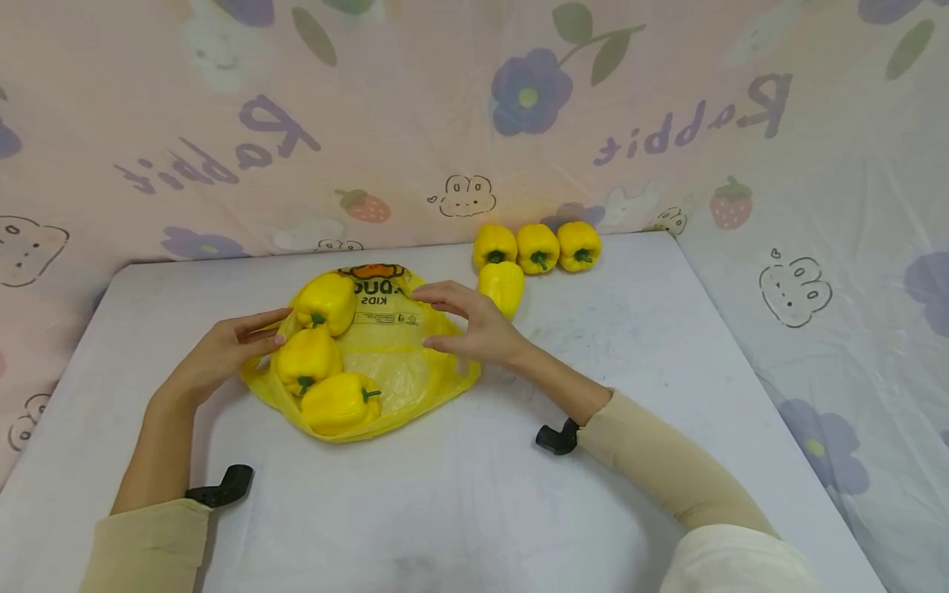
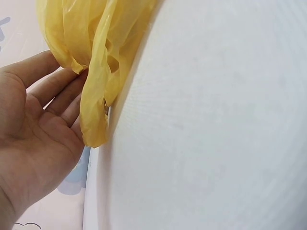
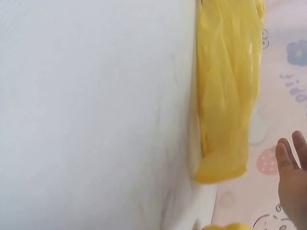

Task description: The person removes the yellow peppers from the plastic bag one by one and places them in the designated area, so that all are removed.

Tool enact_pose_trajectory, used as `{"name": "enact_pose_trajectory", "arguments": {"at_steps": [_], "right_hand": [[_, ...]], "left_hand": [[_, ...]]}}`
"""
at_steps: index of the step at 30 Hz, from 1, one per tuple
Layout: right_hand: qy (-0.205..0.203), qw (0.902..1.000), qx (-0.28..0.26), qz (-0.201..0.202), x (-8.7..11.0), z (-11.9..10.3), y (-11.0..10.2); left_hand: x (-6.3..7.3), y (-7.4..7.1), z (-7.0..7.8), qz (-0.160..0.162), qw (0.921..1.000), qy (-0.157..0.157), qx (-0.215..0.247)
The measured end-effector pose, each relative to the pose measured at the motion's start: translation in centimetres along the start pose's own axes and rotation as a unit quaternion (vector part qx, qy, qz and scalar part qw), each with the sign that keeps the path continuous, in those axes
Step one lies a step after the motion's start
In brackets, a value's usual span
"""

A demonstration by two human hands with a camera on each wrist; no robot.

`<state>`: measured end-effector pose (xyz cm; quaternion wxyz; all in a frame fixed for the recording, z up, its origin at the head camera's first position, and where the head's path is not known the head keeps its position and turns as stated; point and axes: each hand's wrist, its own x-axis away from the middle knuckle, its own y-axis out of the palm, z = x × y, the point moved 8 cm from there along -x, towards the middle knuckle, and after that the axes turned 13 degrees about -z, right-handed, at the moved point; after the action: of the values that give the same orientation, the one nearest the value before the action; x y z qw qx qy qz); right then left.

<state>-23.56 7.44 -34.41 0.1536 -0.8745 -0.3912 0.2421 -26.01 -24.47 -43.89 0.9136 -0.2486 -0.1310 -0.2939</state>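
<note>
A yellow plastic bag (image 1: 385, 375) lies spread on the table with its mouth wide. Three yellow bell peppers sit in its left part: an upper pepper (image 1: 326, 303), a middle pepper (image 1: 307, 360) and a lower pepper (image 1: 341, 405). My left hand (image 1: 230, 346) is at the bag's left edge; its extended fingers (image 2: 57, 88) touch the plastic from outside, beside a hanging fold (image 2: 93, 115). Over the bag's right side my right hand (image 1: 474, 325) is spread, thumb and fingers apart, holding nothing. In the right wrist view that hand (image 3: 293, 184) appears beside the bag (image 3: 225, 96).
At the back of the table (image 1: 630, 346) three yellow peppers stand in a row: left (image 1: 495, 245), middle (image 1: 538, 245), right (image 1: 579, 245). Another pepper (image 1: 502, 287) lies before them, close behind my right hand. A printed curtain (image 1: 415, 123) hangs behind the table.
</note>
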Motion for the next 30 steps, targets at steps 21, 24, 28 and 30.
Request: {"name": "enact_pose_trajectory", "arguments": {"at_steps": [21,24,28,30], "right_hand": [[0.021,0.9871,-0.006,-0.159,-3.3,2.8,7.5],[0.032,0.9845,-0.006,-0.172,-3.5,3.1,8.2],[0.036,0.9815,-0.013,-0.187,-3.8,3.3,9.2],[0.033,0.9803,-0.018,-0.194,-3.9,3.3,9.7]], "left_hand": [[-0.2,0.1,-0.2,-0.001,0.9999,-0.011,0.003],[-0.2,0.2,-0.2,-0.002,0.9999,-0.010,0.003],[-0.1,0.1,-0.2,0.001,1.0000,-0.009,-0.001],[-0.1,0.1,-0.1,0.001,1.0000,-0.008,-0.002]]}}
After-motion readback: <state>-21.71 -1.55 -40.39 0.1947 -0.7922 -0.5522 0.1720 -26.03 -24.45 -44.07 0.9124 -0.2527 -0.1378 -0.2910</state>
